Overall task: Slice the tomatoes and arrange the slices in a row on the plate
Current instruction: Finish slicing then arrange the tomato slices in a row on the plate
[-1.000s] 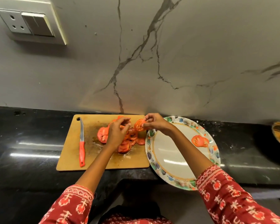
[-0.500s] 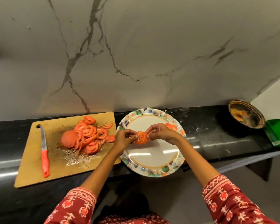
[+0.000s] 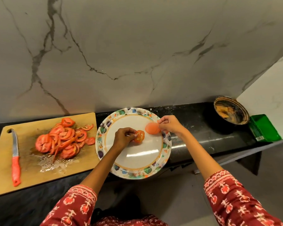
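A white plate (image 3: 134, 159) with a patterned rim sits on the black counter. Over its middle, my left hand (image 3: 123, 137) pinches a tomato slice (image 3: 139, 136). My right hand (image 3: 170, 125) pinches the edge of a pale end slice (image 3: 152, 128) at the plate's far right. A pile of tomato slices (image 3: 62, 139) lies on the wooden cutting board (image 3: 82, 162) to the left. A knife (image 3: 15, 159) with a red handle lies on the board's left side, untouched.
A dirty round pan (image 3: 231, 112) and a green container (image 3: 265, 128) stand at the counter's far right. The marble wall rises directly behind. The counter's front edge runs just under the plate and board. Juice is pooled on the board near the pile.
Both hands carried a slice from the board over the plate, then parted: the left keeps one slice at the middle, the right holds another at the far right. The camera swung right.
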